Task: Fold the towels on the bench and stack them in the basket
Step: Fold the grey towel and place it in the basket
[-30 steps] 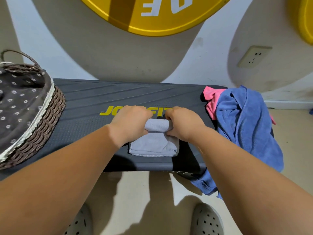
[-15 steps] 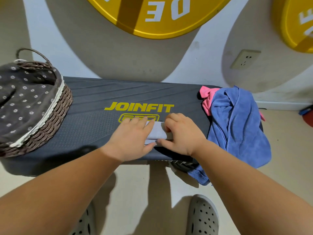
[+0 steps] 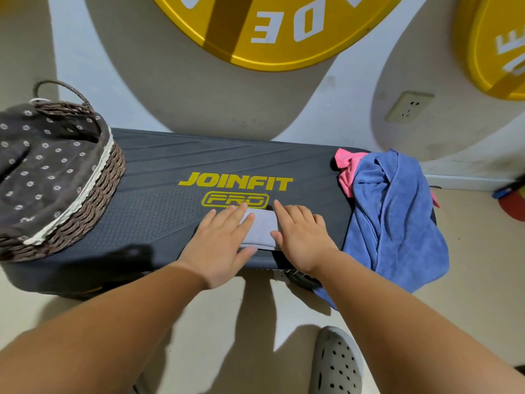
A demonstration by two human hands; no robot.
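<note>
Head view: the only view, looking down along both forearms.
Left hand (image 3: 220,243): lay flat with fingers spread, pressing the left part of the grey towel (image 3: 260,231) and gripping nothing.
Right hand (image 3: 302,240): lay flat with fingers loosely spread, pressing the towel's right edge.
Grey towel: folded small, lay between and under the two hands on the dark surface (image 3: 159,211), just this side of the yellow lettering; its outer edges were hidden by the palms.
Basket (image 3: 96,189): stood well left of the left hand at the surface's end, lined with dotted brown cloth; cut off by the frame, its contents hard to make out.
Blue towel (image 3: 395,220): lay crumpled just right of the right hand, hanging over the surface's edge.
Pink towel (image 3: 345,172): mostly hidden beneath the blue one.
Shoe (image 3: 336,362): seen on the floor below the right forearm, partly cut off.
</note>
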